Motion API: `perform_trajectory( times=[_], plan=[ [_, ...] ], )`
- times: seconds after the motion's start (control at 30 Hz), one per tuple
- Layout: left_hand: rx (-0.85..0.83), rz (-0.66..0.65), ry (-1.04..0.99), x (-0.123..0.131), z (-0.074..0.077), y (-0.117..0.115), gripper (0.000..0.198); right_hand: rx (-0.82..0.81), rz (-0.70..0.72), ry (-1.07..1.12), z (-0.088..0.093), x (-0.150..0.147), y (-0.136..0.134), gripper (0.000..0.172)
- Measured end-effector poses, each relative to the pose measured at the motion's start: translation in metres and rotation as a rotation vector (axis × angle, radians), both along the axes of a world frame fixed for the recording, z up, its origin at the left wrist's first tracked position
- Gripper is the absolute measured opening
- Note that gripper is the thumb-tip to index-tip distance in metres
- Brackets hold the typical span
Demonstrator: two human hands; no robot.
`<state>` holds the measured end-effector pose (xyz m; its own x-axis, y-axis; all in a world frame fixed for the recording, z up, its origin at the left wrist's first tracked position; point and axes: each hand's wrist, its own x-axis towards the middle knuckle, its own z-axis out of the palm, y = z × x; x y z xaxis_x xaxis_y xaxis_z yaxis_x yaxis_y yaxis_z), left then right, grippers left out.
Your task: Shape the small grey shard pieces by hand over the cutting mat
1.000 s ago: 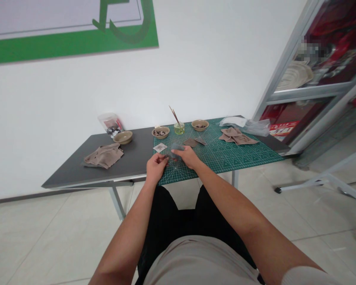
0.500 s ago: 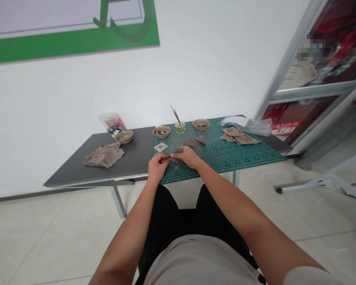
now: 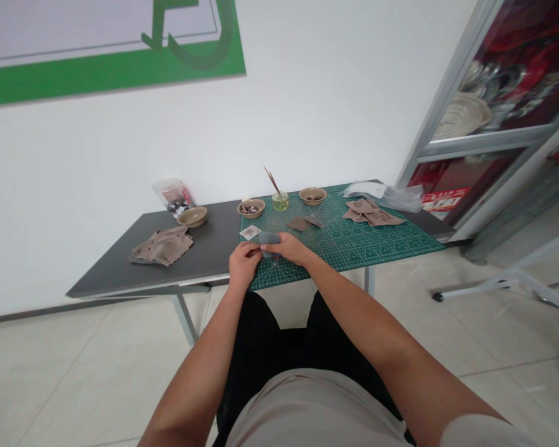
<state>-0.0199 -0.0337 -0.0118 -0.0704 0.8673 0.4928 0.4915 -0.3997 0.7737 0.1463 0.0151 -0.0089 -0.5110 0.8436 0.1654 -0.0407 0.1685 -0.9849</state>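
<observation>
Over the front of the green cutting mat (image 3: 354, 245), my two hands meet. My right hand (image 3: 292, 248) is closed on a grey sheet-like piece (image 3: 269, 238), perhaps sandpaper. Fingers pinched together, my left hand (image 3: 243, 266) touches the near left side of that piece; what lies in its fingertips is too small to make out. Just behind the hands are a small white square (image 3: 250, 232) with a dark middle and two brownish flat pieces, one of them a square sheet (image 3: 299, 223).
Along the back stand a bowl of small dark and pale pieces (image 3: 251, 215), a glass jar (image 3: 280, 203) holding thin sticks, and another bowl (image 3: 313, 202). Brown cloths (image 3: 163, 246) lie left and right. A bowl (image 3: 192, 218), a clear container (image 3: 173, 195) and plastic bags (image 3: 400, 197) are farther out.
The view has shifted slightly, so everything sits a little to the left. Between the hands the grey piece has turned a little, and more of it shows. Both hands stay together.
</observation>
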Motion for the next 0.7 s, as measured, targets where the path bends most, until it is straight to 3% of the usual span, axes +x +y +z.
perform_trajectory(
  times=[0.3,0.7],
  plan=[
    [-0.013,0.000,0.157,0.0015,0.0013,-0.0023,0.006,-0.038,0.073,-0.059,0.0058,0.0015,-0.0012,0.044],
    [-0.025,0.011,0.148,0.0012,0.0000,-0.0033,0.007,-0.018,0.059,-0.007,0.0001,0.0033,0.0000,0.040]
  ],
)
